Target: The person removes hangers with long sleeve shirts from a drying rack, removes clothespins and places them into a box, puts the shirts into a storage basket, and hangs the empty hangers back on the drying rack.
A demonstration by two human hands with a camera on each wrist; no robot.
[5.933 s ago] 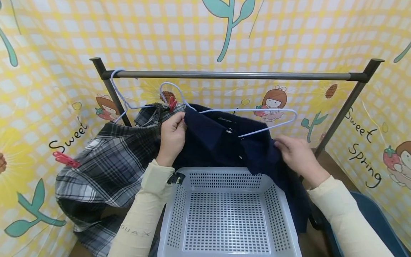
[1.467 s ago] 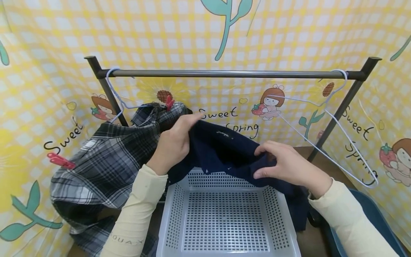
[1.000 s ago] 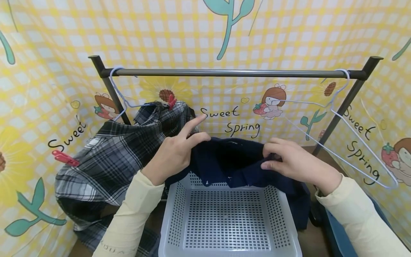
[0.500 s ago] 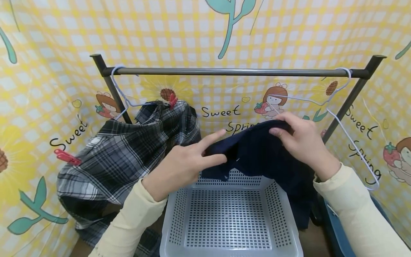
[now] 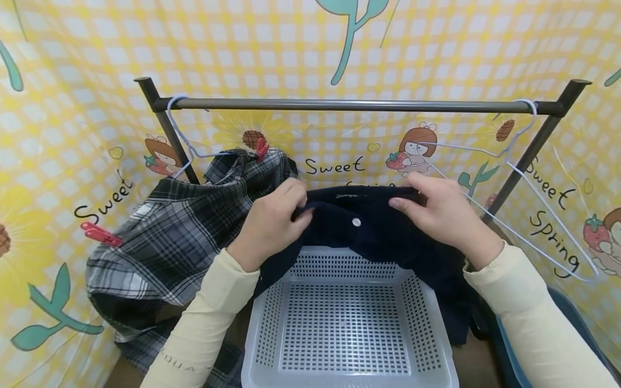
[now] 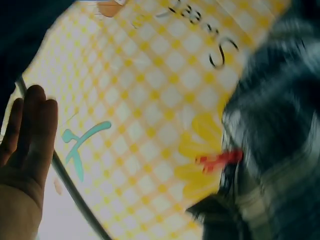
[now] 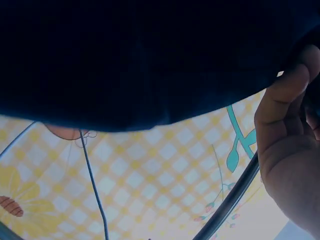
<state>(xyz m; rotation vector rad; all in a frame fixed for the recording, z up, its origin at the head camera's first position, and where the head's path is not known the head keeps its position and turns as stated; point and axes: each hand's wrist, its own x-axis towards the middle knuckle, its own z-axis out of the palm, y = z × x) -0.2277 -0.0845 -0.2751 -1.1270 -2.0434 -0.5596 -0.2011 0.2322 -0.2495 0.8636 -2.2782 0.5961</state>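
A navy buttoned shirt (image 5: 378,229) is stretched between both hands over the far edge of the grey perforated basket (image 5: 349,374). Its collar faces up, with a label and one white button showing. My left hand (image 5: 271,223) pinches the collar's left end between thumb and fingers. At the opposite end, my right hand (image 5: 443,215) grips the collar, thumb in front. Dark shirt cloth (image 7: 125,65) fills the top of the right wrist view. A bare wire hanger (image 5: 516,161) hangs at the rail's right end.
The metal rail (image 5: 349,105) crosses behind the hands. On its left, a plaid shirt (image 5: 189,237) hangs on another hanger (image 5: 179,134), with red clothespins (image 5: 101,234) on it. A blue tub (image 5: 514,350) stands at lower right, partly behind the right sleeve.
Earlier the navy shirt was on the hanger; now that hanger is on the rail's right end. The left hand, loose with fingers spread half a second ago, now pinches the collar, pulled wider and flatter.
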